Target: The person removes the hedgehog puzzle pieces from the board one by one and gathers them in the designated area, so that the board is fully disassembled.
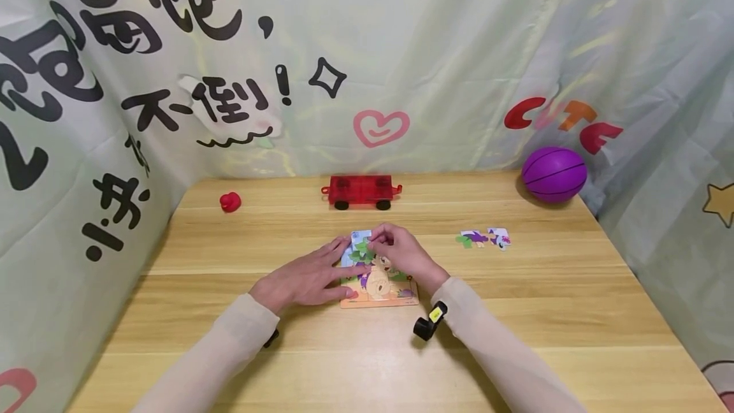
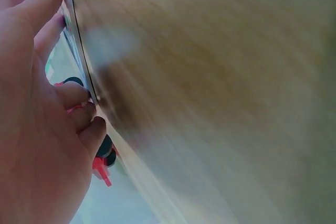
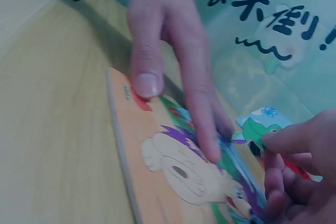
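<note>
A cartoon jigsaw puzzle board (image 1: 380,303) lies at the middle of the table, partly covered by both hands. My left hand (image 1: 309,276) rests on its left side with fingers spread; in the right wrist view its thumb and a finger press on the picture. Over the upper part of the board, my right hand (image 1: 408,255) pinches a green-printed jigsaw piece (image 3: 254,129) between thumb and fingers. Whether that piece touches the board is hard to tell. To the right lie loose jigsaw pieces, one green and purple (image 1: 473,238), another with a cartoon face (image 1: 501,239).
Behind the board stands a red toy wagon (image 1: 361,190) with black wheels. A small red rubber duck (image 1: 230,202) sits at the back left, a purple ball (image 1: 554,174) at the back right. Printed curtains (image 1: 447,50) hang around the wooden table (image 1: 550,324).
</note>
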Demonstrator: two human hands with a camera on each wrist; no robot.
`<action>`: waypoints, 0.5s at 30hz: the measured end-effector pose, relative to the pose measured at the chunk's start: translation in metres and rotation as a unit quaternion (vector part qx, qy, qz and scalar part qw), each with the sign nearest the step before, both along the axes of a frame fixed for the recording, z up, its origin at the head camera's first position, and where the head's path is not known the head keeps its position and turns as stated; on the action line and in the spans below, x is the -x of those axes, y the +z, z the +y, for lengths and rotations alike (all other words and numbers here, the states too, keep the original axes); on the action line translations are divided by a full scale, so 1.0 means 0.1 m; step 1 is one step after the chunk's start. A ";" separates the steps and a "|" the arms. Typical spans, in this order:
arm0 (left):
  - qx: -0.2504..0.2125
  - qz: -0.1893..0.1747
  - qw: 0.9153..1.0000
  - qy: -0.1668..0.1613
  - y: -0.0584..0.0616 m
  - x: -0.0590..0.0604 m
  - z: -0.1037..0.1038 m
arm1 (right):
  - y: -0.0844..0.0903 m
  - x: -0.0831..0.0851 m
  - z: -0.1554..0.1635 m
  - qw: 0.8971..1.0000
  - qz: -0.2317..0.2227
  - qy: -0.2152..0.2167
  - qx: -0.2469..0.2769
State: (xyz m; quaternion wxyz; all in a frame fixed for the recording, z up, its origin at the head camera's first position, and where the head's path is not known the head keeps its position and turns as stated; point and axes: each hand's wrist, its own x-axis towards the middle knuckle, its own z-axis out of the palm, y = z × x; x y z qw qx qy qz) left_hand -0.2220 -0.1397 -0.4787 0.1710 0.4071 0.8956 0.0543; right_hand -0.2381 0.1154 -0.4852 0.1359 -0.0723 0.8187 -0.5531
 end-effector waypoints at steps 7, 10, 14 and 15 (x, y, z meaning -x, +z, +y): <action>-0.015 -0.004 1.000 -0.001 -0.01 -0.01 -0.01 | 0.13 0.00 0.27 1.000 -0.004 0.014 0.008; -0.014 -0.012 1.000 0.006 -0.02 -0.01 -0.02 | 0.17 0.00 0.43 1.000 -0.008 0.008 0.007; -0.012 -0.018 1.000 0.012 -0.01 -0.01 -0.02 | 0.18 0.00 0.64 1.000 -0.001 -0.020 -0.001; -0.011 -0.018 1.000 0.013 0.00 -0.01 -0.02 | 0.18 0.00 0.69 1.000 0.002 -0.029 -0.001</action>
